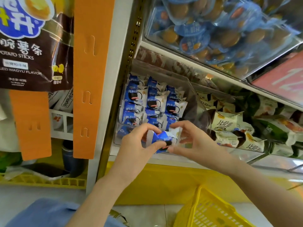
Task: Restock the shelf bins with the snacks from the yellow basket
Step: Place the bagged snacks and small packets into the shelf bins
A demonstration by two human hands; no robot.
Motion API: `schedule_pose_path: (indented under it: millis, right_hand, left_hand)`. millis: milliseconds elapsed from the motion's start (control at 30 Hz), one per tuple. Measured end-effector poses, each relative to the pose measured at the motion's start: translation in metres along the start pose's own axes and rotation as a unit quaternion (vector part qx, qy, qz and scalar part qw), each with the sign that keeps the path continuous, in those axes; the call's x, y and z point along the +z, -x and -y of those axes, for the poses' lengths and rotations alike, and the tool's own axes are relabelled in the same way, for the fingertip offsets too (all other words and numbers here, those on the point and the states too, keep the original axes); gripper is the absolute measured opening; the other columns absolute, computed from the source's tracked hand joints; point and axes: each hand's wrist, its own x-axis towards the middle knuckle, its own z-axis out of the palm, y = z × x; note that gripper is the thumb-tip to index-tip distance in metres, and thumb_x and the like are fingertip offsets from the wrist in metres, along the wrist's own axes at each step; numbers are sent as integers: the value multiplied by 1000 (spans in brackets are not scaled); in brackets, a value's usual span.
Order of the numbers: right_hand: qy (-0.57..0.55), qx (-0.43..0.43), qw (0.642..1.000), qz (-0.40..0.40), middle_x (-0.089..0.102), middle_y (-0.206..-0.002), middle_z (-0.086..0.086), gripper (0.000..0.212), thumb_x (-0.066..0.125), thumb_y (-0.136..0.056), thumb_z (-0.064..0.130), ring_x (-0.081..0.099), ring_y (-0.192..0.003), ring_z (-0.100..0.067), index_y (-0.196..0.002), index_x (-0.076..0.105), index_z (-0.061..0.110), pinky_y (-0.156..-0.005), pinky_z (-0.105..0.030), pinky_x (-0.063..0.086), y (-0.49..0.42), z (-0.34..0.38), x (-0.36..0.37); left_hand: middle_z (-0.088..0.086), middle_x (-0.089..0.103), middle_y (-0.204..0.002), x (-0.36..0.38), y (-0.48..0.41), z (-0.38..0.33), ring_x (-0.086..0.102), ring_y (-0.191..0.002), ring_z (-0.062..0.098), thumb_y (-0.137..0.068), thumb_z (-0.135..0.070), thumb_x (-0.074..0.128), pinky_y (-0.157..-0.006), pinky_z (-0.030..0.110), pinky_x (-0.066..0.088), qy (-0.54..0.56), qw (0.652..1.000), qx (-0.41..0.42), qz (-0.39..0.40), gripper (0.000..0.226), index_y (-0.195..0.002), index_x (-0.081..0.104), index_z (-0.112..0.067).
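A blue-and-white cookie snack packet (164, 139) is held in front of a clear shelf bin (191, 89) that holds several rows of the same packets (147, 102). My left hand (139, 141) pinches the packet's left side between thumb and fingers. My right hand (191, 140) holds its right side with curled fingers. The yellow basket (211, 212) stands on the floor at the lower right; its contents are out of view.
Neighbouring bins hold green-and-white roll packs (232, 128) and, one shelf up, blue egg-shaped snack packs (213, 30). Orange hanging strips (88, 79) and a dark potato-sticks bag (32, 46) hang at left. A phone (47, 172) lies on a yellow crate (49, 182).
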Motion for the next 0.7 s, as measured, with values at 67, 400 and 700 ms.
schedule_pose_path:
  millis: [67, 400, 700]
  right_hand:
    - [65, -42, 997, -16, 53, -107, 30, 49, 74, -70, 39, 48, -105, 16, -105, 42, 51, -85, -5, 41, 1, 2, 2]
    - [169, 35, 963, -207, 55, -109, 6, 35, 65, -84, 31, 53, -93, -7, -116, 50, 26, -74, -15, 38, -48, -19, -41]
    - [294, 94, 947, -86, 54, -126, -12, 40, 62, -88, 23, 53, -113, -27, -125, 49, 14, -84, -29, 39, -123, -43, -36]
  left_hand:
    - [-25, 59, -96, 2, 4, 0, 52, -96, -12, -74, -33, 69, -80, 1, 38, -37, 998, 39, 20, 26, -92, 53, -45]
    - [-3, 66, -106, -2, -32, 0, 57, -98, 13, -93, -40, 42, -85, 29, 38, -356, 926, 124, -24, 34, -117, 57, -20]
    - [-3, 70, -77, 1, -24, 12, 63, -70, 13, -88, -29, 45, -74, 31, 45, -400, 901, 166, -20, 26, -90, 69, -18]
